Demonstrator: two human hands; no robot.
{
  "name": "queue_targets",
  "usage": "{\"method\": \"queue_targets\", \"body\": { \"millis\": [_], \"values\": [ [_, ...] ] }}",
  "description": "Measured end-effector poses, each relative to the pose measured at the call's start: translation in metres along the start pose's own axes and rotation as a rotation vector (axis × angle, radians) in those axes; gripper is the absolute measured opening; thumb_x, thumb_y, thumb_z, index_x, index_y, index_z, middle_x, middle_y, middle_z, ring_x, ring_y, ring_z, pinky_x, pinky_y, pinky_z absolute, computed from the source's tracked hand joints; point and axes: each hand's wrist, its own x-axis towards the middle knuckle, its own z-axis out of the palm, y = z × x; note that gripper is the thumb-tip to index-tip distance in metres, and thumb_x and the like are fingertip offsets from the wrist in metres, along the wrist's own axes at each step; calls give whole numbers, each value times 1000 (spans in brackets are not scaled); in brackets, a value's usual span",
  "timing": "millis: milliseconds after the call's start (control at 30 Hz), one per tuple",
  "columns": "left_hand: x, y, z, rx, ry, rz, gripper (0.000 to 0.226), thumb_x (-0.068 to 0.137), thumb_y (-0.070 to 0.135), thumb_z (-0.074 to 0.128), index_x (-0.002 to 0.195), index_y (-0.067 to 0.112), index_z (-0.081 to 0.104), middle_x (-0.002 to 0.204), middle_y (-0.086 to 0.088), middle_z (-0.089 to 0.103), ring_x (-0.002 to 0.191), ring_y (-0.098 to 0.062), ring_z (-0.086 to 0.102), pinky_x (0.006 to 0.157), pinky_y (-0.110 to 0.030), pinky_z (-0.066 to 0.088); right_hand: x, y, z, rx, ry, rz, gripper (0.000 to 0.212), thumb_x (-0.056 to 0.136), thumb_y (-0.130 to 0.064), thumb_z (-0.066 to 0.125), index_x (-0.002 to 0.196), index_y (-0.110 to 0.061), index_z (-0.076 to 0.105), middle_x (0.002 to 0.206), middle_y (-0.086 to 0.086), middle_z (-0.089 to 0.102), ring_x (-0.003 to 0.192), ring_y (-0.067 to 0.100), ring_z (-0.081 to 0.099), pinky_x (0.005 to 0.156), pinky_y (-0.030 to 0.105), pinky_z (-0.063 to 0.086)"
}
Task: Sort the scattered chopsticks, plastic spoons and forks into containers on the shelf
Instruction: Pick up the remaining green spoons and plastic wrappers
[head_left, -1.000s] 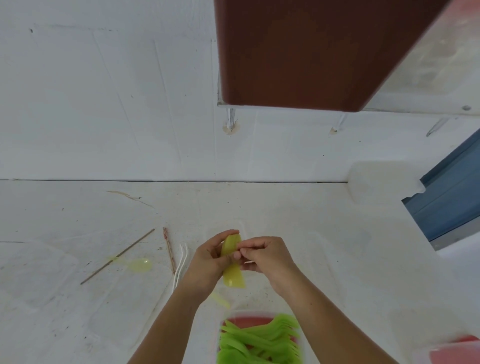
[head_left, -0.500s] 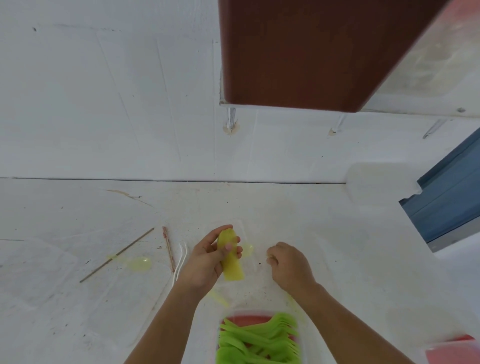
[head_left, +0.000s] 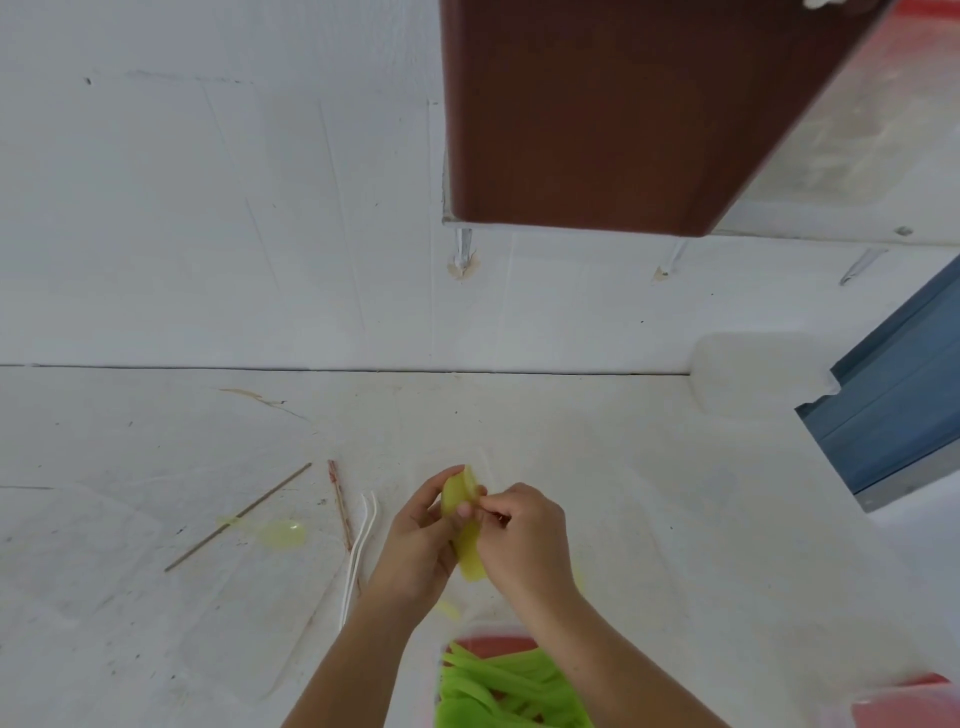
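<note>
hands: left hand (head_left: 415, 540), right hand (head_left: 524, 540) gripping stacked yellow-green plastic spoons (head_left: 460, 496)
done: green plastic forks (head_left: 498, 691) binned below wrists
left: I see thin brown chopsticks (head_left: 239, 517) leftward

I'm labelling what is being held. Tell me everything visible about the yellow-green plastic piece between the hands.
The yellow-green plastic piece looks translucent and glossy, possibly stacked spoons. It is held nearly upright over the white table, rounded end up. The left hand grips its upper part; the right hand pinches near its top.
</note>
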Motion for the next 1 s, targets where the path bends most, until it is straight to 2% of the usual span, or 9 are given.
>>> {"method": "queue_targets", "body": {
  "millis": [133, 233, 333, 400, 433, 500, 600, 800, 1000],
  "values": [
    [0, -2, -7, 47, 51, -5, 51, 83, -1, 71, 133, 9, 64, 124, -29, 68, 114, -37, 69, 88, -36, 61, -8, -5, -3, -93, -263, -6, 47, 89, -40, 39, 91, -10, 75, 86, 1, 57, 77, 19, 58, 63, 30, 45],
    [-1, -4, -11, 32, 63, -11, 50, 85, -2, 70, 134, 9, 63, 124, -29, 68, 115, -36, 69, 88, -37, 62, -3, 1, -10, -28, -367, 70, 31, 93, -22, 48, 90, -8, 75, 92, 10, 60, 82, 23, 61, 69, 37, 48],
    [0, -4, -12, 29, 87, 8, 49, 84, 0, 71, 132, 8, 64, 123, -29, 69, 109, -34, 71, 85, -36, 62, 4, 7, -27, 349, -528, 295, 43, 92, 5, 47, 104, -18, 81, 99, 6, 74, 81, 16, 66, 70, 34, 54],
    [2, -1, -14, -15, 104, 19, 49, 84, 0, 70, 132, 6, 64, 123, -28, 68, 104, -35, 70, 86, -36, 62, 5, 22, -44, 535, -438, 455, 40, 94, 9, 53, 110, -17, 79, 98, 4, 79, 83, 17, 72, 73, 35, 58],
    [3, 1, -15, -33, 106, 23, 49, 84, -1, 70, 132, 5, 64, 122, -29, 68, 102, -36, 70, 86, -36, 62, 6, 34, -53, 410, -331, 466, 31, 93, 2, 59, 103, -19, 80, 93, 1, 79, 82, 16, 72, 74, 35, 59],
    [4, 4, -16, -42, 97, 28, 49, 84, -1, 70, 132, 4, 65, 121, -28, 68, 101, -37, 70, 86, -37, 62, 4, 65, -69, -210, -238, 381, 12, 88, -17, 65, 87, -22, 76, 84, -5, 75, 80, 14, 71, 71, 31, 57],
    [3, 7, -13, -39, 72, 24, 50, 83, 0, 72, 132, 5, 64, 122, -27, 69, 104, -38, 70, 89, -41, 61, -13, 91, -70, -658, -433, 394, 17, 85, -34, 67, 91, -20, 61, 88, -4, 62, 76, 15, 59, 60, 28, 44],
    [-1, 6, 11, 44, 9, 19, 49, 85, -2, 70, 132, 4, 63, 122, -28, 68, 102, -39, 70, 92, -46, 61, -14, 95, -69, -457, -245, 357, 18, 86, -12, 66, 70, -18, 71, 68, -8, 66, 63, 6, 61, 57, 21, 52],
    [-15, 1, 54, 126, -121, 9, 50, 86, -5, 72, 134, 3, 62, 120, -28, 68, 102, -39, 69, 90, -40, 60, -6, 17, -116, 487, -80, 327, 15, 88, -5, 77, 97, -16, 73, 68, 9, 73, 62, 18, 66, 65, 35, 56]
  ]
}}
